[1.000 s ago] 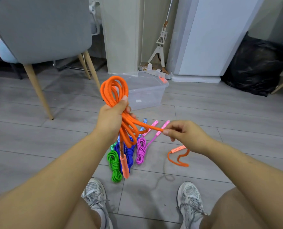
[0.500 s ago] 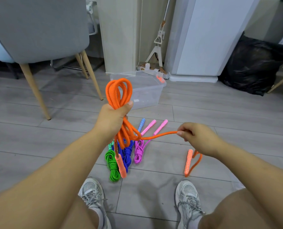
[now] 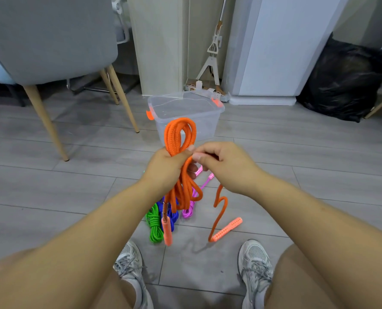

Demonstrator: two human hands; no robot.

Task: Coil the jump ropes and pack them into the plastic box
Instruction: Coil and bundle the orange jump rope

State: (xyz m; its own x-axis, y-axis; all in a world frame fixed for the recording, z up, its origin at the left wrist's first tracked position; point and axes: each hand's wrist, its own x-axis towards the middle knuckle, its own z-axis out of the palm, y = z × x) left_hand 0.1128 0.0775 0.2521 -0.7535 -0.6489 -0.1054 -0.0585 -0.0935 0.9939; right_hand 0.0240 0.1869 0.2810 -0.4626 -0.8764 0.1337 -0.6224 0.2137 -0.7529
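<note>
The left hand (image 3: pixel 165 166) and right hand (image 3: pixel 228 168) are bare, with short fingernails; the left forearm (image 3: pixel 85 230) and right forearm (image 3: pixel 308 215) are bare to the frame edge; at seven o'clock the pale grey mesh left running shoe (image 3: pixel 129 262) has grey laces and a white sock (image 3: pixel 138 291) rising from it; at five o'clock sits the matching right running shoe (image 3: pixel 255 264); the bare right leg (image 3: pixel 297 275) shows beside it.

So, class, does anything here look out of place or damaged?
Nothing damaged. The orange rope is untidy: its tail and one handle trail loose below the right hand, while the green rope, blue rope and pink rope lie bundled.
</note>
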